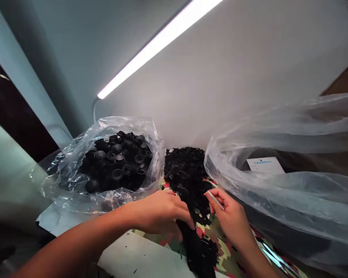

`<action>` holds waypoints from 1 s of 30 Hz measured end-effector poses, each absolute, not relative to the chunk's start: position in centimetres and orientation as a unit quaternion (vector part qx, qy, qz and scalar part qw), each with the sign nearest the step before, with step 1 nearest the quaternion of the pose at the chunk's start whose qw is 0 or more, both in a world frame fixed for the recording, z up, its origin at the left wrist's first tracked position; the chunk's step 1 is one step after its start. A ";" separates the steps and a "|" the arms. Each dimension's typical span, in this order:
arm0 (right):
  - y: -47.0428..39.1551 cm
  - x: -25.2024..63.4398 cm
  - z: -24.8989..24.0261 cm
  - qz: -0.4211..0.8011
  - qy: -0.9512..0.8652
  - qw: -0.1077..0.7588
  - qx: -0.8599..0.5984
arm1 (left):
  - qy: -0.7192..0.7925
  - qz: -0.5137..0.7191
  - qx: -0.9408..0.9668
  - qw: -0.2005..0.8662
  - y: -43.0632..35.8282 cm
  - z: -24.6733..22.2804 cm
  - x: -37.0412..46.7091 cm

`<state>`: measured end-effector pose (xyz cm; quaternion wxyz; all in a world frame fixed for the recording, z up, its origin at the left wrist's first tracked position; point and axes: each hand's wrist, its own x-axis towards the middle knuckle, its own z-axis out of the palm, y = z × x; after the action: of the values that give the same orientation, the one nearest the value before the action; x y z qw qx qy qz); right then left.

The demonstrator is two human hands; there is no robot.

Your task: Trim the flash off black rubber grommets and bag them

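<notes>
My left hand [165, 212] reaches over a camouflage-patterned cloth [224, 251], its fingers apart and bent down beside a heap of small black pieces [187, 166]. Whether its fingertips touch any piece cannot be made out. My right hand [230, 216] is just right of the heap, thumb and fingers pinched round a thin silvery pointed tool [216, 200] whose tip points up and left. Behind my left hand, a clear plastic bag [158, 154] stands open, full of black ribbed rubber parts [117, 174].
At the right, a large translucent plastic bag [307, 193] lies open with a white printed card [266, 165] inside. Pale sheets [145, 256] with black scraps lie at the front. A lit tube lamp [159, 44] slants across the wall. Shiny metal items [274, 256] lie at lower right.
</notes>
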<state>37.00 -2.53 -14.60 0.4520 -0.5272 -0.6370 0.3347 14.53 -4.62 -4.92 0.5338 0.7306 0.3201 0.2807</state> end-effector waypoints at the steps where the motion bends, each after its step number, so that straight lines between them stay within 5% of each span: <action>1: -2.6 37.0 -14.6 0.334 -0.637 0.453 -0.527 | 0.332 0.312 0.696 0.555 -4.7 -4.6 14.4; 4: -2.8 36.8 -14.3 0.334 -0.638 0.463 -0.517 | 0.359 0.436 0.531 0.632 -4.9 -4.5 13.7; 8: -2.9 36.7 -13.9 0.337 -0.645 0.465 -0.504 | 0.371 0.457 0.396 0.705 -5.7 -5.9 12.9; 15: -3.0 36.9 -13.9 0.346 -0.656 0.439 -0.507 | 0.420 0.468 0.424 0.652 -6.3 -6.9 12.3; 22: -2.8 37.3 -14.6 0.345 -0.665 0.436 -0.499 | 0.580 0.485 0.567 0.325 -4.1 -1.9 5.2; 26: -2.9 37.2 -14.3 0.335 -0.670 0.439 -0.496 | 0.711 0.314 0.627 -0.053 -2.9 0.2 0.4; 30: -2.9 37.1 -14.0 0.335 -0.663 0.440 -0.505 | 0.730 0.265 0.614 -0.140 -2.2 0.4 -2.0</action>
<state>37.08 -2.92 -14.00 0.4403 -0.5048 -0.6626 0.3350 -2.04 -2.20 0.38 -0.1398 0.6143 0.7301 0.2647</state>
